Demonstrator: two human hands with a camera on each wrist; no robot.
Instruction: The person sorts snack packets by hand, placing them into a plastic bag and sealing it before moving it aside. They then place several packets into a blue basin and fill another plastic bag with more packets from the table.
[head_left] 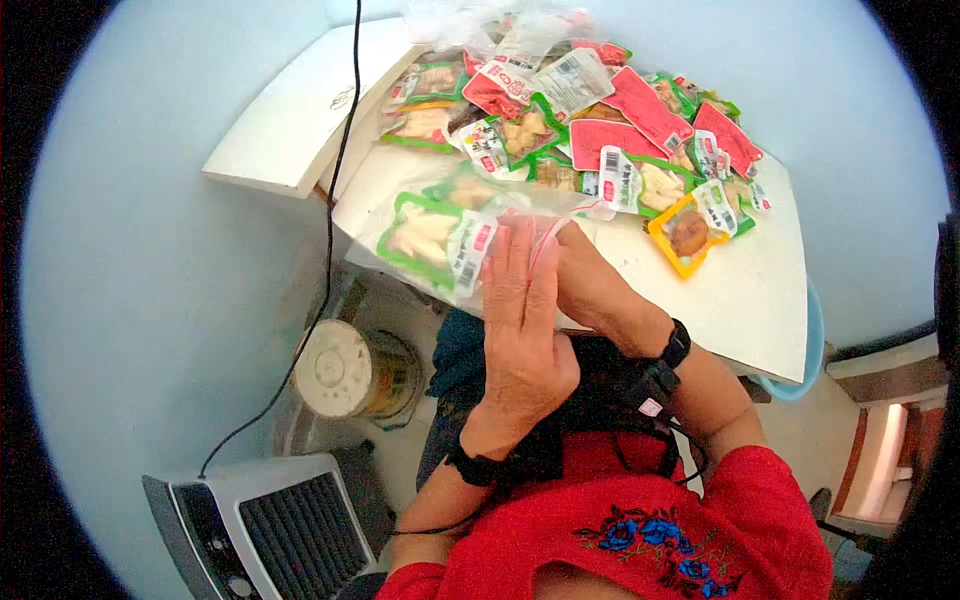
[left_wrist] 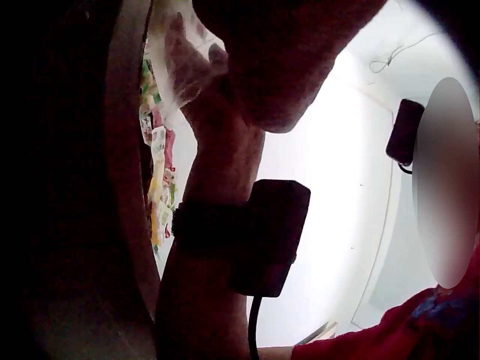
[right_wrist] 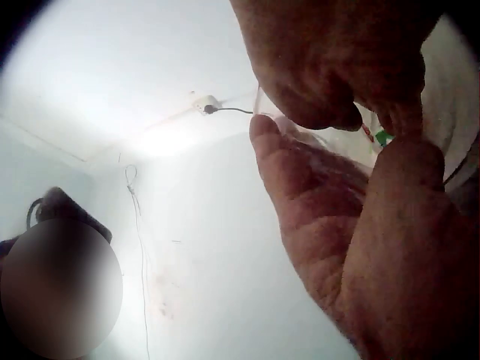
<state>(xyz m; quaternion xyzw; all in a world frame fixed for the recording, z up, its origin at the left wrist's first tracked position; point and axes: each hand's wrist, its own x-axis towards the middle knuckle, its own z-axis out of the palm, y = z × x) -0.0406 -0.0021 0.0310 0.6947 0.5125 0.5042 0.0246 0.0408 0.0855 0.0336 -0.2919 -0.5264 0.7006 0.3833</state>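
Note:
A clear zip bag [head_left: 375,255] with a pink-red seal line slants over the table's front edge. Inside it shows a green-edged food pack [head_left: 420,240] with pale pieces and a white label; part of another pack lies behind. My left hand [head_left: 530,330] lays straight fingers across the bag beside the seal. From the other side my right hand [head_left: 600,285] grips the bag's mouth end, its fingertips hidden under the left fingers in the head view. In the right wrist view, bag film shows between the right hand [right_wrist: 315,217] and the left hand [right_wrist: 337,60] above it.
A heap of sealed food packs [head_left: 630,110] covers the back of the white table [head_left: 740,310]; a yellow-edged pack [head_left: 688,235] lies nearest. A black cable [head_left: 330,230] hangs at left. Below stand a lidded bucket [head_left: 330,370] and a grey-white appliance [head_left: 290,520].

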